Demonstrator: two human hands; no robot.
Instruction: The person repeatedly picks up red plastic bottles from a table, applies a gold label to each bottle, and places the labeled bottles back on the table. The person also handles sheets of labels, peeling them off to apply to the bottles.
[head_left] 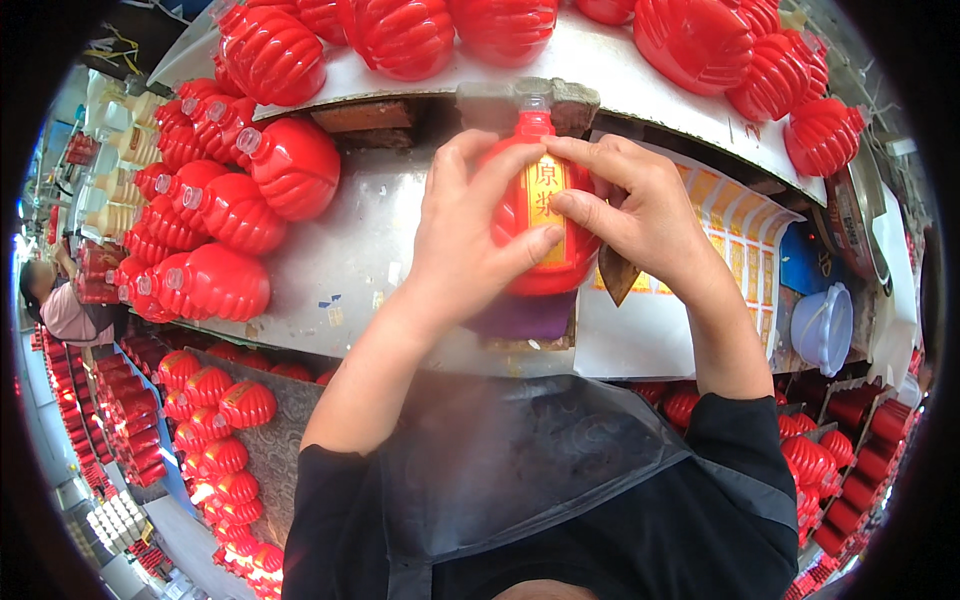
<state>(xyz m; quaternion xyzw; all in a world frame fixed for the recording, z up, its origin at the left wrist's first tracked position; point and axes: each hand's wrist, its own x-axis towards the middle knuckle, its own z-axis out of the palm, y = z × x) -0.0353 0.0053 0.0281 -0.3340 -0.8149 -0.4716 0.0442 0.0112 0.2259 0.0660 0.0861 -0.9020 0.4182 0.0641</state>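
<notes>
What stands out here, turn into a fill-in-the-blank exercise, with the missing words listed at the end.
1. The bottle between the left hand and right hand is coloured ____.
2. The bottle's neck points ____ from the apron.
3. The pad showing at the bottle's near end is coloured ____.
4. The pail stands to the ____ of the label sheet.

Missing words: red; away; purple; right.

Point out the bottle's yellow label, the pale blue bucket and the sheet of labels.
Bottle's yellow label (544, 192): head view, its middle.
Pale blue bucket (820, 330): head view, its body.
Sheet of labels (735, 235): head view, printed face.
</notes>
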